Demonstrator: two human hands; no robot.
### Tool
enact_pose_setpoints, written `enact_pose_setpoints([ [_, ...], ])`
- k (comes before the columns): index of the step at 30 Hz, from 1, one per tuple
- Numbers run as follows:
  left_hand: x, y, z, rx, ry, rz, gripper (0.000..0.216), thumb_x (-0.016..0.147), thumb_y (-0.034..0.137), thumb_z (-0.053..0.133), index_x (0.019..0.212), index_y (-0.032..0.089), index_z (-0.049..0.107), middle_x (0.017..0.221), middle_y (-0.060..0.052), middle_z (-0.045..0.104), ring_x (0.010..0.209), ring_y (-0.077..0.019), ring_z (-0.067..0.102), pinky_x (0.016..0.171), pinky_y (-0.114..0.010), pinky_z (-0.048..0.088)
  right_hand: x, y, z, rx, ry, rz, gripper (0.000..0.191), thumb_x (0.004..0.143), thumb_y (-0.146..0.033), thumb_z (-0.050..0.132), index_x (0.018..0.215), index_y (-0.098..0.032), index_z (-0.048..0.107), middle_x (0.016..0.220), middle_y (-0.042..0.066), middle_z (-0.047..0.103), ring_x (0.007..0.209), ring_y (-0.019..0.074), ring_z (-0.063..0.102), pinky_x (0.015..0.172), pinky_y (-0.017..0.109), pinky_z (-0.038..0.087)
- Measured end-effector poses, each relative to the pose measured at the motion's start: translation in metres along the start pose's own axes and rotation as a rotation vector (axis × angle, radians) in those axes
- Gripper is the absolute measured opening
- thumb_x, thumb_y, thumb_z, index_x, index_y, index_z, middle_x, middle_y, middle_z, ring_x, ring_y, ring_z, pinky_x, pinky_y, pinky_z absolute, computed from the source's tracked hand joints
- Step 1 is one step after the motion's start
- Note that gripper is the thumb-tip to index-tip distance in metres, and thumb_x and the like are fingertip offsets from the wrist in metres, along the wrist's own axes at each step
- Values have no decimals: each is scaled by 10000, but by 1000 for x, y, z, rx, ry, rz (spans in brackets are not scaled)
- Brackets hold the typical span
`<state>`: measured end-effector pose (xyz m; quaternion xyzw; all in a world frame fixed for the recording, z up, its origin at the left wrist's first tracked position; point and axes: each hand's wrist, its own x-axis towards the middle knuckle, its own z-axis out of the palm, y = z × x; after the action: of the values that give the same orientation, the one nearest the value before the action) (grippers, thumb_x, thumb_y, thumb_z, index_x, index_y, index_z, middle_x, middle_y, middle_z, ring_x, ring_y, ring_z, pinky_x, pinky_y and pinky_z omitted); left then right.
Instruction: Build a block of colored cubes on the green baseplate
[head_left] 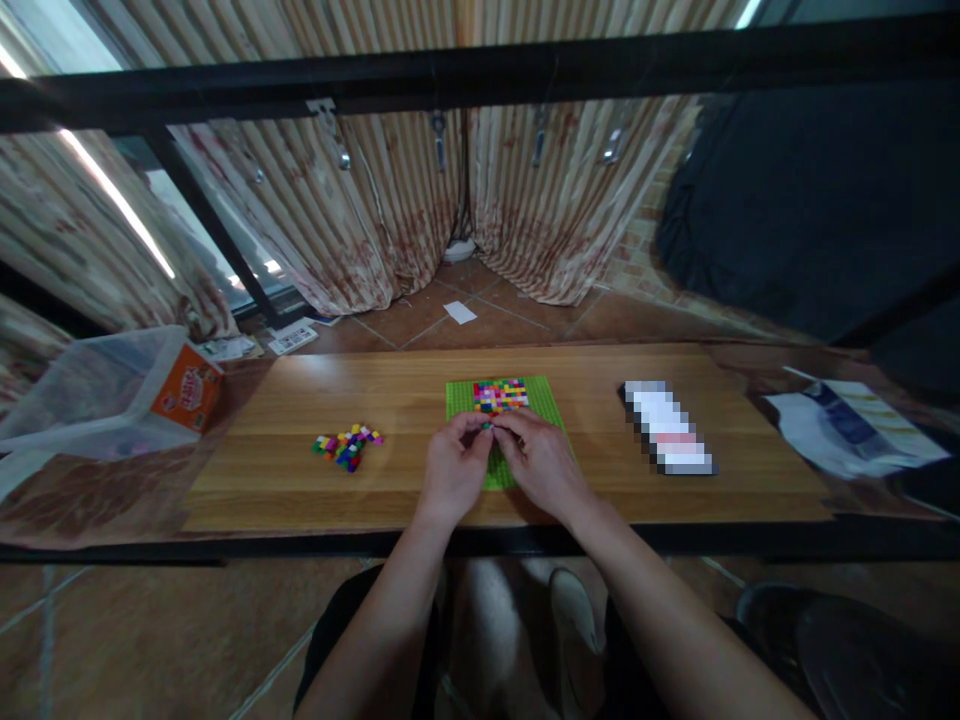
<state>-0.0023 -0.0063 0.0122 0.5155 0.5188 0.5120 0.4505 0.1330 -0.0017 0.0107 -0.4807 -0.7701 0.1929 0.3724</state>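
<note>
A green studded baseplate (pixel 551 400) lies on the wooden table, with a block of many-coloured toy bricks (pixel 501 394) covering its upper middle. Over the plate, just below those bricks, my left hand (pixel 456 468) and my right hand (pixel 541 462) meet at the fingertips. Both are closed in a pinch around a tiny toy brick (pixel 486 426), which looks green and is mostly covered by the fingers. Whether it touches the plate cannot be made out. To the left of my hands, a loose pile of small coloured bricks (pixel 349 446) rests on the table.
A phone (pixel 667 428) with a blurred-out screen lies on the right of the wooden table (pixel 255 430). Beyond the left end stands a clear plastic bin (pixel 97 385) with an orange label. Papers (pixel 862 425) lie past the right end. A dark bar (pixel 480 68) crosses above.
</note>
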Motion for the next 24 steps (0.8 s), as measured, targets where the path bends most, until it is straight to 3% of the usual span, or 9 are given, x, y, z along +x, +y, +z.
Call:
enact_pose_setpoints([
  [12,-2,-3,0,15,7,19,153,778,112,590,862,188,693,878,-52,738,831,-172,685,804,-311,532,0,-4,-1,22,-6,33,200,914,-165,500,912,-200,698,929,72,699,858,199,639,789,330,474],
  [24,-3,3,1,-49,24,-99,74,740,154,630,773,174,694,706,-19,706,661,-148,645,667,-278,521,0,-7,-2,81,52,56,192,906,-176,535,829,-216,706,861,43,717,801,179,655,763,308,479],
])
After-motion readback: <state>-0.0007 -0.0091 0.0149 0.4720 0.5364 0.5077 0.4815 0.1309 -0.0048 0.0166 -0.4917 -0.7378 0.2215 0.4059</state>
